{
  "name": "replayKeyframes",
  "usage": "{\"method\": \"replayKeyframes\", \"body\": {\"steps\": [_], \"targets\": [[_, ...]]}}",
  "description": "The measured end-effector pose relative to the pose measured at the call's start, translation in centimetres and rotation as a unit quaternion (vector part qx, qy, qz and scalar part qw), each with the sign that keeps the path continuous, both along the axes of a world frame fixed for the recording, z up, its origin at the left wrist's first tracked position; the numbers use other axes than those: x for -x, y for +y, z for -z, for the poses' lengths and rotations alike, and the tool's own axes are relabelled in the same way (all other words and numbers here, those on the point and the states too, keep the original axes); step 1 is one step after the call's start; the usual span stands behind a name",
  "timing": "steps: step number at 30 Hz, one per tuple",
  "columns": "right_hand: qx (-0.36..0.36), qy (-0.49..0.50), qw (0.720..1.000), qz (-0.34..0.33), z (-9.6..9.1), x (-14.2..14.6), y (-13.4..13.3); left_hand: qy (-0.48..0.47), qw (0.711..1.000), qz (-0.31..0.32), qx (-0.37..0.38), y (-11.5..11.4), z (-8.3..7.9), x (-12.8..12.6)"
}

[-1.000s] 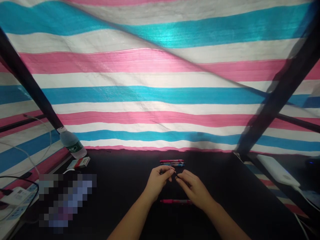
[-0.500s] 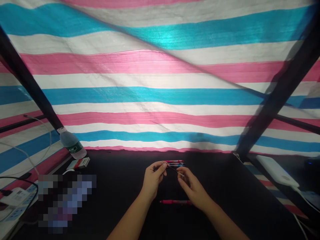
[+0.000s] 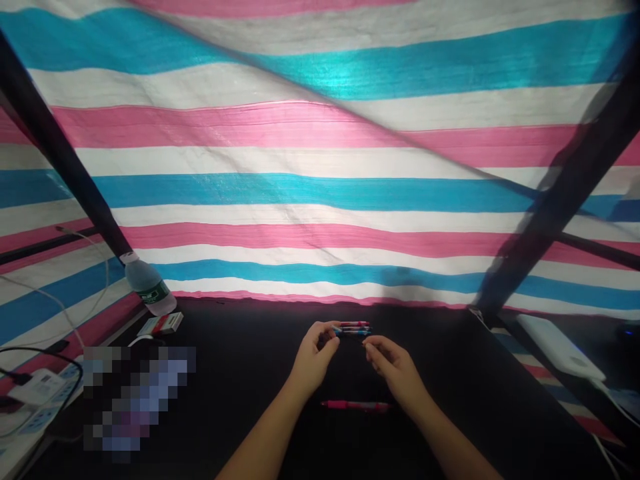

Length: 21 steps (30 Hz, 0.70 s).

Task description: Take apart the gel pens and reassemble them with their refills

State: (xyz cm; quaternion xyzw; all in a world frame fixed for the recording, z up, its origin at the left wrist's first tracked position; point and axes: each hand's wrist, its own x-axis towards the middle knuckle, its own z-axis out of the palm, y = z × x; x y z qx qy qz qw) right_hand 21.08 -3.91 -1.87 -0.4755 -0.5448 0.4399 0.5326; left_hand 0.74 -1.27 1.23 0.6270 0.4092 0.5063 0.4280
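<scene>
My left hand point(image 3: 316, 357) is raised over the black table, its thumb and index finger parted with a gap between them. Just beyond its fingertips lie several pens point(image 3: 356, 328) side by side, with red, white and blue barrels; the fingers partly cover their left ends. To the right, my right hand point(image 3: 393, 363) is closed in a pinch, a tiny dark bit showing at its fingertips, too small to name. A pink-red pen point(image 3: 353, 405) lies crosswise on the table, nearer to me, below both hands.
A water bottle point(image 3: 150, 287) and a small box point(image 3: 166, 324) stand at the back left. Along the left side are a power strip point(image 3: 43, 420), cables and a blurred-out item point(image 3: 145, 400). A white power bank point(image 3: 560, 348) lies right. Striped sheeting point(image 3: 300, 190) hangs behind.
The thin dark rod that spanned both hands no longer shows between them. My hands have moved slightly apart, and the left thumb and index finger have parted. The view has shifted slightly.
</scene>
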Motion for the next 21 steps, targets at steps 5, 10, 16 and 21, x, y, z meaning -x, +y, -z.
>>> {"method": "replayKeyframes", "body": {"steps": [5, 10, 16, 21], "targets": [[-0.018, -0.048, 0.999, -0.009, -0.6, 0.1, -0.3, 0.063, 0.996, -0.025, -0.066, 0.2, 0.3, 0.2], [-0.041, -0.088, 0.995, -0.010, -1.2, 0.2, -0.5, 0.083, 0.993, -0.032, -0.083, 0.2, 0.4, 0.3], [-0.047, -0.111, 0.993, -0.003, -1.2, 0.1, -0.5, 0.141, 0.983, -0.042, -0.108, 0.1, 0.3, 0.5], [-0.072, -0.149, 0.986, 0.005, -1.1, -0.2, -0.5, 0.259, 0.945, -0.074, -0.184, 0.0, 0.7, 0.9]]}}
